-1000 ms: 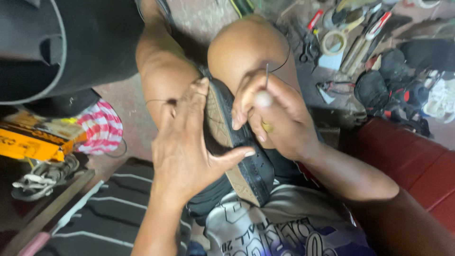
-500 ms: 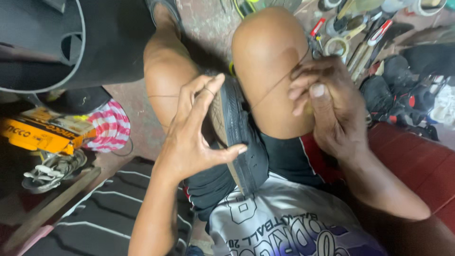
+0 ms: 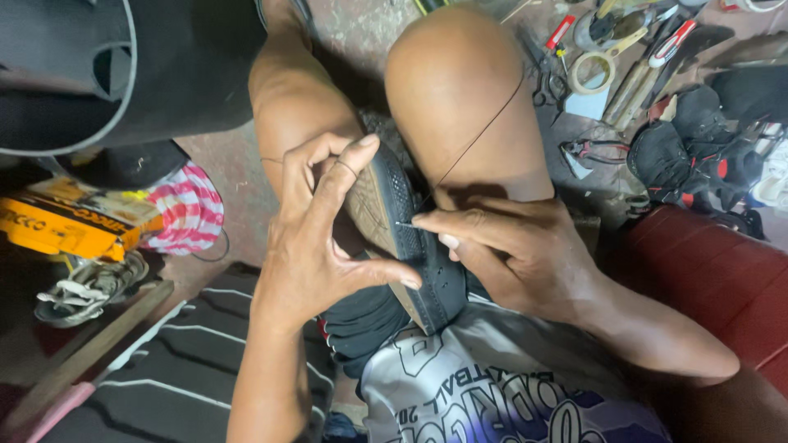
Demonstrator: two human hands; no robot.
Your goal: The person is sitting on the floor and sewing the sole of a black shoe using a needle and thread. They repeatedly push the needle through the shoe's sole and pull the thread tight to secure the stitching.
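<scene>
- Lying at 9 o'clock: yellow box [image 3: 70, 223], striped red-and-white cloth [image 3: 189, 209] just beside it.
- Gripping the black shoe [image 3: 394, 238] at centre, wedged between the knees: left hand [image 3: 316, 246], fingers spread along the sole, thumb pressing its lower edge.
- Pinching a needle [image 3: 406, 224] against the sole's rim: right hand [image 3: 509, 254], dark thread [image 3: 480, 135] running toward 1 o'clock.
- Scattering at 2 o'clock: tools [image 3: 632, 57], tape roll [image 3: 593, 72].

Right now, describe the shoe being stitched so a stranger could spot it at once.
Look between the person's two bare knees, where both hands meet. The left hand steadies a dark shoe turned sole-up, while the right hand pushes a needle into its edge. Unlike the sandals on the floor, it trails a thin thread across the knee.
</scene>
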